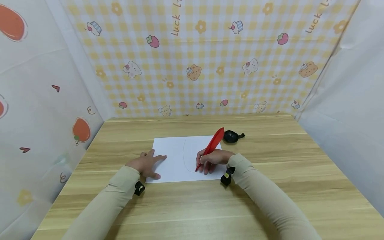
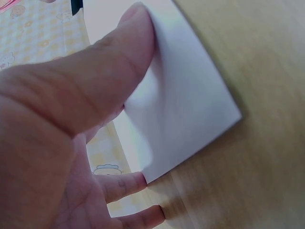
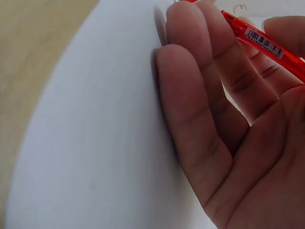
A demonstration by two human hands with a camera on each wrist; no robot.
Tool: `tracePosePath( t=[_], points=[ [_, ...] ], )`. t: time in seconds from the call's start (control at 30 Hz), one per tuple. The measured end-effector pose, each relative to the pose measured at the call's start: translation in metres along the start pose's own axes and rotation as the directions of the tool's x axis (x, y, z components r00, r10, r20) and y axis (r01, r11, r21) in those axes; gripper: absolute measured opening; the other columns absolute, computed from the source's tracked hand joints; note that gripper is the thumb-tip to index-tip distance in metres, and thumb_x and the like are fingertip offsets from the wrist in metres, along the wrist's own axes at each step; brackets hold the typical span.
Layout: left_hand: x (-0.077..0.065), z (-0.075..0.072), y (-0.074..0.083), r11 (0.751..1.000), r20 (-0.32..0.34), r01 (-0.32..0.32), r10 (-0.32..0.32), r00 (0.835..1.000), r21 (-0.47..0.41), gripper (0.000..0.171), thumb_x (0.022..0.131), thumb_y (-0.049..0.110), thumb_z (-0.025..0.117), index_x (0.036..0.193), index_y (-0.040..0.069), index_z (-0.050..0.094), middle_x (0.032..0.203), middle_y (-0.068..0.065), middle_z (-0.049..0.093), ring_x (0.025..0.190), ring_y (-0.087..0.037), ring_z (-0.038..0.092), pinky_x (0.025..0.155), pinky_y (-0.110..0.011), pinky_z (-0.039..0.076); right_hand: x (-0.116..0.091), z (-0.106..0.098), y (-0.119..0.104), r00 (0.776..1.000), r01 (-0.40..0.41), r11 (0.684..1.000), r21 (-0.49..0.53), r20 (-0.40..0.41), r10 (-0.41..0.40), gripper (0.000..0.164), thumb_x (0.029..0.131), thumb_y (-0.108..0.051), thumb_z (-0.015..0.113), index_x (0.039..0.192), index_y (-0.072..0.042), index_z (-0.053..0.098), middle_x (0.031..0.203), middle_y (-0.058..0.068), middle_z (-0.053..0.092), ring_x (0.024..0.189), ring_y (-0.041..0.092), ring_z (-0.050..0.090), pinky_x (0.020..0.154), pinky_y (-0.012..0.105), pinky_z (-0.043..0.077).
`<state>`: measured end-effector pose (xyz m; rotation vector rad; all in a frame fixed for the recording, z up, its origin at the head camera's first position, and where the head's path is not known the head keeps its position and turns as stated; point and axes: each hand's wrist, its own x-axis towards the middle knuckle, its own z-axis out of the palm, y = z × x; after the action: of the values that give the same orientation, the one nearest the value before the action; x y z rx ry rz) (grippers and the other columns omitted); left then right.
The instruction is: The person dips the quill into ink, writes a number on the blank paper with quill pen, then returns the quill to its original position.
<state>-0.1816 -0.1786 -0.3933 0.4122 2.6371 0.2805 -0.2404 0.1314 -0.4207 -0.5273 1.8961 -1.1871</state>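
A white sheet of paper (image 1: 171, 146) lies on the wooden table, and a thin curved line runs down its middle. My right hand (image 1: 214, 158) pinches a red feather pen (image 1: 214, 141), its tip on the paper at the lower end of that line. In the right wrist view a barcode label shows on the red barrel (image 3: 267, 43), and the little finger rests along the sheet. My left hand (image 1: 146, 164) presses on the paper's left edge with fingers spread. Seen from the left wrist, the thumb (image 2: 133, 43) lies over the sheet near a corner.
A black round object with a short tail (image 1: 231, 136) sits just beyond the paper's upper right corner. Behind the wooden table (image 1: 192, 210) hangs a yellow checked cloth (image 1: 180, 66); pale cloths hang at the left and right sides.
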Motion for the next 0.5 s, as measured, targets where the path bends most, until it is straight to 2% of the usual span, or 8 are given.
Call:
tracePosePath(
  t=[0.5],
  points=[
    [0.0007, 0.0001, -0.0004, 1.0, 0.01, 0.013, -0.013, 1.0, -0.005, 0.081, 0.081, 0.037, 0.079, 0.15, 0.023, 0.038, 0.155, -0.03, 0.012, 0.133, -0.056, 0.022, 0.086, -0.072, 0.038, -0.0034, -0.0023, -0.004, 1.0, -0.018, 1.0, 0.003, -0.011, 0.018, 0.016, 0.088, -0.01, 0.049, 0.096, -0.005, 0.062, 0.085, 0.014, 0.07, 0.067, 0.023, 0.068, 0.058, 0.032, 0.054]
  ],
)
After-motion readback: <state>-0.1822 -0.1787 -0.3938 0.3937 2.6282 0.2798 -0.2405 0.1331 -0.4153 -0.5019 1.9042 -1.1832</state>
